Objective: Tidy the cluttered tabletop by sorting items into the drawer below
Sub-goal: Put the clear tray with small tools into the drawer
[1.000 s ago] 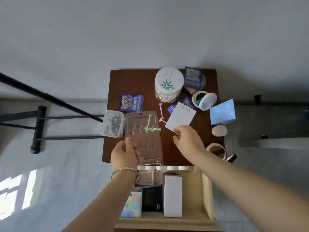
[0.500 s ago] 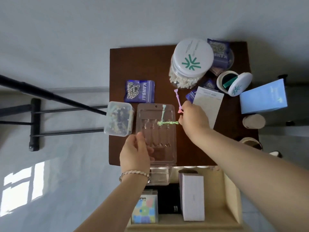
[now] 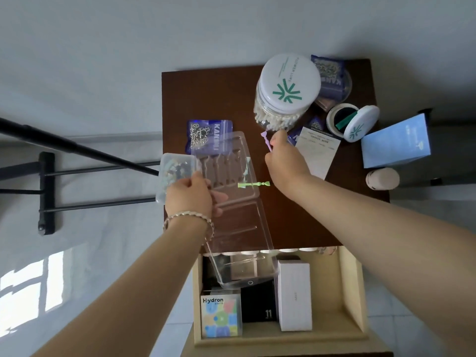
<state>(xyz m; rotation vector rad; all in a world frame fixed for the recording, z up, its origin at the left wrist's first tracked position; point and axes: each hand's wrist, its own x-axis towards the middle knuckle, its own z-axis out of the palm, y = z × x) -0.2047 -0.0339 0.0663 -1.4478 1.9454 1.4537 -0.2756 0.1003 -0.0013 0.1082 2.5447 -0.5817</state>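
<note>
Pale grey floor (image 3: pixel 103 253) all round; dark brown wooden tabletop (image 3: pixel 206 99), matt and rectangular, with a beige drawer (image 3: pixel 351 292) pulled open under its near edge. Nearest, below both wrists, the drawer holds a glossy box printed "Hydron" (image 3: pixel 221 316) with colour blocks on its face, a black box marked "11" (image 3: pixel 258 304), and a tall matt white carton (image 3: pixel 295 296) beside it. Clear blister tray (image 3: pixel 226 163): thin moulded plastic, a hinged clamshell lying open, ribbed pockets in the far half, while the near half overhangs the table edge above the drawer. Left hand (image 3: pixel 192 197) grips the tray at its left rim, thumb on top, fingers curled underneath and visible through the plastic; beaded bracelet (image 3: pixel 188 217) on the wrist. Small clear lidded box (image 3: pixel 176 168), rounded corners, dark bits inside, sits just outside the left knuckles and is partly hidden by them. Green pick (image 3: pixel 253 185), slim and flat, lies across the tray's right rim between the two hands, with no finger on it. Right hand (image 3: pixel 286 163): thumb and forefinger pressed together in a pinch on a lilac pick (image 3: pixel 266 140), whose flat end sticks out beyond the fingertips. Beyond the left fingers is a purple foil packet (image 3: pixel 208 136) with metal rings showing, seen partly through the tray's far corner. Right of the right-hand fingers lies a flat printed white paper slip (image 3: pixel 318 150). Beyond the right fingertips stands a round clear jar (image 3: pixel 288 91), white lid with a green star mark, packed with cotton swabs. Further right: a small white round pot (image 3: pixel 353 122) with its lid swung open, a pale blue carton (image 3: pixel 395 140), and a stubby beige cylinder (image 3: pixel 382 178).
</note>
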